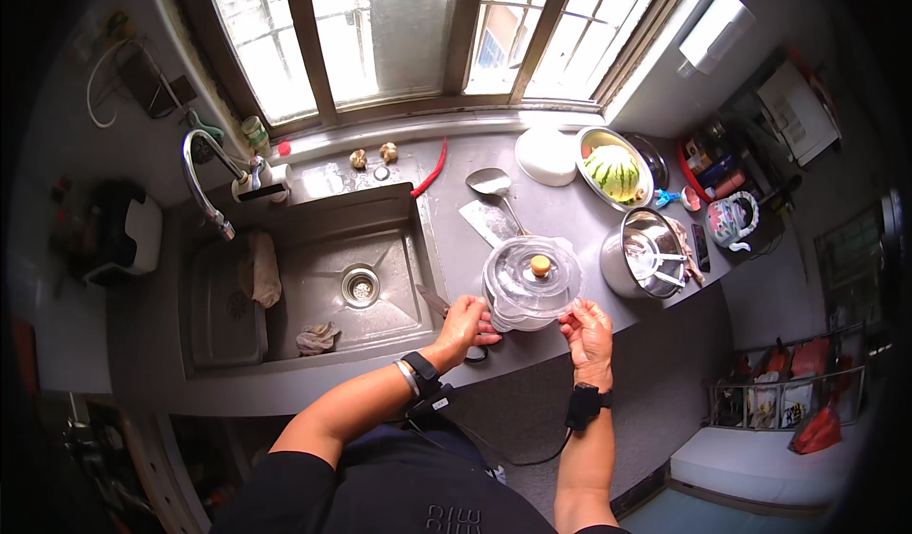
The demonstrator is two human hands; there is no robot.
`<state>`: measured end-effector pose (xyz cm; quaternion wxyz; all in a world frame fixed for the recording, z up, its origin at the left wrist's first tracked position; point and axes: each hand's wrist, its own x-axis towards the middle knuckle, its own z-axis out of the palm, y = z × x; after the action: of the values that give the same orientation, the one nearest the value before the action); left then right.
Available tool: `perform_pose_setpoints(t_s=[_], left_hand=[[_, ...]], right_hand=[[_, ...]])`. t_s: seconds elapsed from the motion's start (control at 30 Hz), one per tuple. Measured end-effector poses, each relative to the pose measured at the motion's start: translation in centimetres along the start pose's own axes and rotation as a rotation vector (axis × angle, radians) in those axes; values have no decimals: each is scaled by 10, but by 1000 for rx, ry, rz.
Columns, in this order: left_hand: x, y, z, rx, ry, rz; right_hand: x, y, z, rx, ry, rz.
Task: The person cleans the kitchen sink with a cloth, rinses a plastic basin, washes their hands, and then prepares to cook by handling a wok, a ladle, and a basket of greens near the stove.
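A clear lidded bowl (529,299) stands near the front edge of the grey counter. Its transparent lid (509,267) has an orange-yellow knob (540,265) on top. My left hand (462,331) grips the bowl's left side, thumb near the rim and fingers lower down. On the other side, my right hand (590,334) pinches the rim at the front right. A pair of scissors (432,299) lies partly beneath my left hand, with a dark handle loop showing. Behind the bowl, a metal cooking spoon (490,180) rests across a cleaver blade (483,222).
The sink (388,263) is on the left, with a faucet (206,178) and rags. A red chili (433,170) and garlic (358,158) lie behind it. Rightward are a steel pot (614,267), a watermelon piece (611,170) in a bowl, a white bowl (545,156) and a teapot (727,220).
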<state>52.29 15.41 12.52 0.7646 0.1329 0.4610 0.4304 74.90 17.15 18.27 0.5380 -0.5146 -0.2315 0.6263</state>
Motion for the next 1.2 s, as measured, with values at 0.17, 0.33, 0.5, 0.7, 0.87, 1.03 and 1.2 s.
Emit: perform_pose_setpoints(t_s=[0.17,0.33,0.5,0.7,0.87,1.03,1.2], left_hand=[[4,-4,14,245,97,33],[22,2,24,421,95,-20],[23,13,11,761,250,205],[-10,54,-53,-42,22,113],[-16,65,-140,-681,-433,-127],[-37,52,-176,-1070,-534,-174],[-55,47,-193,-1042,-675,-82]], right_hand=[[4,-9,-18,41,-14,-25],[2,-13,-29,198,15,-124],[-21,-39,-36,319,-75,-327],[-62,-58,-19,465,-289,-358],[-71,-48,24,354,-257,-324],[-77,-37,82,208,-196,-345],[-71,-30,113,165,-387,-286]])
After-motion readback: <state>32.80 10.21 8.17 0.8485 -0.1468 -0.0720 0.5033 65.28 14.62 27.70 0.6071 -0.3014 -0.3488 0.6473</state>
